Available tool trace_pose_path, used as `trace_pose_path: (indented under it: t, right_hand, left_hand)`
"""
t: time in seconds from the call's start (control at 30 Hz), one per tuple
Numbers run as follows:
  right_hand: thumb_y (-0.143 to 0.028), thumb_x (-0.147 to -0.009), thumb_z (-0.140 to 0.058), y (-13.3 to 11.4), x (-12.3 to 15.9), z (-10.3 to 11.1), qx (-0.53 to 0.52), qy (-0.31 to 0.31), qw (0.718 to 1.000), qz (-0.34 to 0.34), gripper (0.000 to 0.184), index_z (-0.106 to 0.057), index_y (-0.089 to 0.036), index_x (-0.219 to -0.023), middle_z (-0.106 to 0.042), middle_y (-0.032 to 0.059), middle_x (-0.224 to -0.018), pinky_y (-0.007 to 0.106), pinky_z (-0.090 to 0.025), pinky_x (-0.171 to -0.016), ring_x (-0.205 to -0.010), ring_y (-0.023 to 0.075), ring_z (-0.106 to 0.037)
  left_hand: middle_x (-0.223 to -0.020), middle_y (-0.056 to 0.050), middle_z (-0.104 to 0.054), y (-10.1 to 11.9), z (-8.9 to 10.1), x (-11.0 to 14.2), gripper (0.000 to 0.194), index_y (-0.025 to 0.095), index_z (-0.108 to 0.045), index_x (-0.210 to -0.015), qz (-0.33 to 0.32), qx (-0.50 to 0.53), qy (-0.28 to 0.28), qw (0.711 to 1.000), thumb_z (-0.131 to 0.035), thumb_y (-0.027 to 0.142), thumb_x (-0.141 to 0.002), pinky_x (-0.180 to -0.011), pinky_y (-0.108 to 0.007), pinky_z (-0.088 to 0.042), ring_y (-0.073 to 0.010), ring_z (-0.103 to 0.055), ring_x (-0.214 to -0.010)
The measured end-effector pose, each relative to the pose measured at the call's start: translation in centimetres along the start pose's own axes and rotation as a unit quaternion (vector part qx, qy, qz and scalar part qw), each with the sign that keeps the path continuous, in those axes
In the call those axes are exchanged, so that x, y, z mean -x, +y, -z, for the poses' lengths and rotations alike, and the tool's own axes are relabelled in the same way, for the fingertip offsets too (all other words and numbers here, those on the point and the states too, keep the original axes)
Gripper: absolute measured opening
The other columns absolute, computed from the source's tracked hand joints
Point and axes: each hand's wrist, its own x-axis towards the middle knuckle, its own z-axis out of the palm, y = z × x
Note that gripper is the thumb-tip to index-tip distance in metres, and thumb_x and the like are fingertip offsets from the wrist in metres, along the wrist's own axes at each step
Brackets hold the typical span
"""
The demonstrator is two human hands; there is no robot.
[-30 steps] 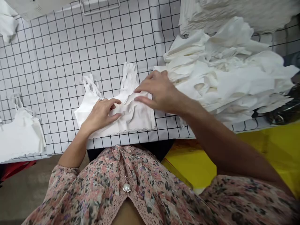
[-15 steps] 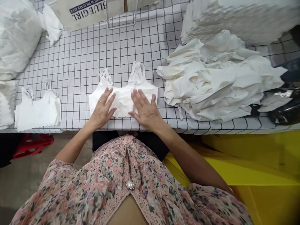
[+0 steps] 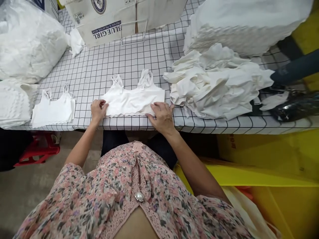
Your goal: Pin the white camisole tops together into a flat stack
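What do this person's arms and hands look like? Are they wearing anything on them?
The left hand and right hand are bare, with no gloves, and the forearms are bare too. The left sleeve and right sleeve are loose and pink, printed with small dark and rosy flowers.

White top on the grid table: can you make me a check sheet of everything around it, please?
Surface: white table cover with a black grid.
Job's things: white cropped top with double straps and a scalloped hem, lying flat near the table's front edge; second white top lying to its left.
Clutter: crumpled heap of white fabric to the right; cardboard box printed BLUE GIRL at the back.
Hands: left hand curled on the top's corner; right hand spread flat on its hem.
Cables: nothing seen.
Surroundings: red plastic stool on the floor at left; yellow container at right.
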Motion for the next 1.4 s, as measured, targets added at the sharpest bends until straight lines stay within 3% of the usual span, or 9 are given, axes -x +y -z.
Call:
trace_pose_path:
  t: [0.23, 0.33, 0.47, 0.63, 0.87, 0.97, 1.07, 1.23, 1.4]
  right_hand:
    - [-0.041, -0.105, -0.061, 0.6, 0.2, -1.0, -0.004, 0.05, 0.998, 0.024, 0.035, -0.079, -0.017, -0.124, -0.073, 0.02, -0.129, 0.061, -0.04, -0.113, -0.123, 0.0379, -0.061]
    - [-0.04, -0.104, -0.063, 0.5, 0.0, -1.1, 0.019, 0.073, 0.996, 0.049, 0.031, -0.08, -0.018, -0.117, -0.073, 0.0175, -0.119, 0.059, -0.043, -0.108, -0.113, 0.0354, -0.061]
    - [-0.03, -0.107, -0.053, 1.0, -0.2, -1.0, 0.024, 0.069, 0.995, 0.061, 0.028, -0.079, -0.02, -0.102, -0.073, 0.0141, -0.106, 0.053, -0.046, -0.101, -0.104, 0.0314, -0.061]
    - [-0.022, -0.103, -0.049, 1.9, 0.3, -0.3, 0.027, 0.065, 0.996, 0.054, 0.024, -0.069, -0.02, -0.089, -0.071, 0.014, -0.101, 0.052, -0.048, -0.103, -0.104, 0.0313, -0.061]
    - [-0.047, -0.11, -0.049, 1.1, 0.4, 0.2, 0.039, 0.071, 0.996, 0.02, 0.04, -0.074, -0.016, -0.108, -0.074, 0.0226, -0.133, 0.071, -0.035, -0.123, -0.127, 0.0391, -0.064]
    - [-0.044, -0.115, -0.034, -1.3, -0.8, -0.4, 0.035, 0.062, 0.997, 0.023, 0.054, -0.069, -0.01, -0.139, -0.061, 0.0262, -0.159, 0.074, -0.022, -0.133, -0.151, 0.0388, -0.055]
    - [-0.053, -0.116, -0.029, -3.2, -1.9, -1.3, 0.022, -0.036, 0.998, 0.052, 0.069, -0.048, -0.009, -0.166, -0.041, 0.025, -0.176, 0.076, -0.016, -0.136, -0.168, 0.0366, -0.037]
    - [-0.064, -0.111, -0.037, 0.5, -1.4, -1.3, 0.057, -0.099, 0.992, -0.058, 0.085, -0.03, -0.01, -0.177, -0.022, 0.0259, -0.183, 0.083, -0.02, -0.131, -0.172, 0.0411, -0.025]
    - [-0.06, -0.109, -0.04, 3.5, -0.4, -0.3, 0.047, -0.055, 0.994, -0.08, 0.078, -0.043, -0.011, -0.171, -0.036, 0.0263, -0.178, 0.084, -0.027, -0.126, -0.167, 0.045, -0.034]
  left_hand:
    - [-0.089, -0.005, -0.07, -0.5, 1.0, -1.0, 0.008, 0.02, -0.066, -0.087, 0.025, 0.016, 0.012, 0.999, -0.069, 0.017, -0.093, -0.088, -0.039, -0.059, -0.0209, -0.065, -0.085]
    - [-0.112, -0.011, -0.071, 0.4, 0.7, -0.6, 0.006, 0.02, -0.069, -0.1, -0.022, -0.005, 0.038, 0.999, -0.07, 0.018, -0.095, -0.106, -0.046, -0.057, -0.027, -0.066, -0.111]
    - [-0.148, -0.016, -0.065, 1.4, -0.9, 1.1, 0.028, 0.02, -0.07, -0.129, -0.169, -0.063, -0.069, 0.981, -0.062, 0.03, -0.104, -0.123, -0.052, -0.052, -0.0323, -0.059, -0.146]
    - [-0.178, -0.014, -0.043, 0.3, -1.0, 2.5, 0.057, 0.021, -0.058, -0.156, -0.15, -0.098, -0.104, 0.978, -0.054, 0.024, -0.1, -0.142, -0.065, -0.023, -0.0356, -0.028, -0.174]
    - [-0.177, -0.008, -0.048, -0.5, 1.3, 3.4, 0.057, 0.024, -0.062, -0.152, -0.181, -0.108, -0.128, 0.969, -0.051, 0.02, -0.097, -0.145, -0.067, -0.01, -0.0316, -0.028, -0.174]
    - [-0.179, -0.009, -0.045, 1.5, -0.1, 2.8, 0.056, 0.021, -0.058, -0.157, -0.184, -0.095, -0.107, 0.972, -0.044, 0.02, -0.102, -0.147, -0.06, -0.011, -0.0274, -0.024, -0.176]
    - [-0.185, -0.016, -0.027, 3.9, -2.5, 1.9, 0.067, 0.01, -0.04, -0.171, -0.144, -0.095, -0.134, 0.976, -0.044, 0.032, -0.107, -0.147, -0.056, -0.011, -0.03, -0.017, -0.177]
    - [-0.187, -0.023, -0.015, 4.6, -4.2, 2.0, 0.09, 0.005, -0.03, -0.175, -0.059, -0.106, -0.116, 0.986, -0.053, 0.057, -0.105, -0.146, -0.06, -0.006, -0.0381, -0.011, -0.177]
    - [-0.186, -0.026, -0.016, 3.9, -3.6, 2.0, 0.09, 0.005, -0.031, -0.174, -0.038, -0.109, -0.112, 0.987, -0.054, 0.057, -0.104, -0.144, -0.065, -0.002, -0.0406, -0.011, -0.177]
